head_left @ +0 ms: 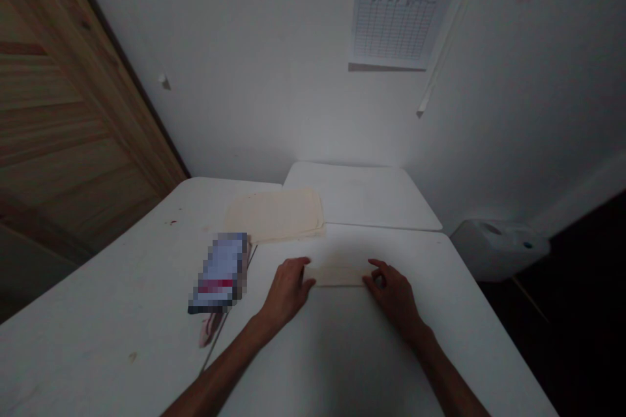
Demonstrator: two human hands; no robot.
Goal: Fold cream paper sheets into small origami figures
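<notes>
A small folded cream cloth [338, 275] lies flat on the white table [342, 352] between my two hands. My left hand [287, 290] grips the cloth's left end, fingers curled over its edge. My right hand [392, 290] pinches the cloth's right end between thumb and fingers. Behind them, a stack of larger cream cloths [274, 214] rests on the table.
A phone [220, 272] lies left of my left hand, with a pinkish object [209, 331] under it. A second white table [362, 195] stands against the wall. A printed sheet [398, 23] hangs on the wall. A wooden door [63, 117] is at left, a white container [499, 246] at right.
</notes>
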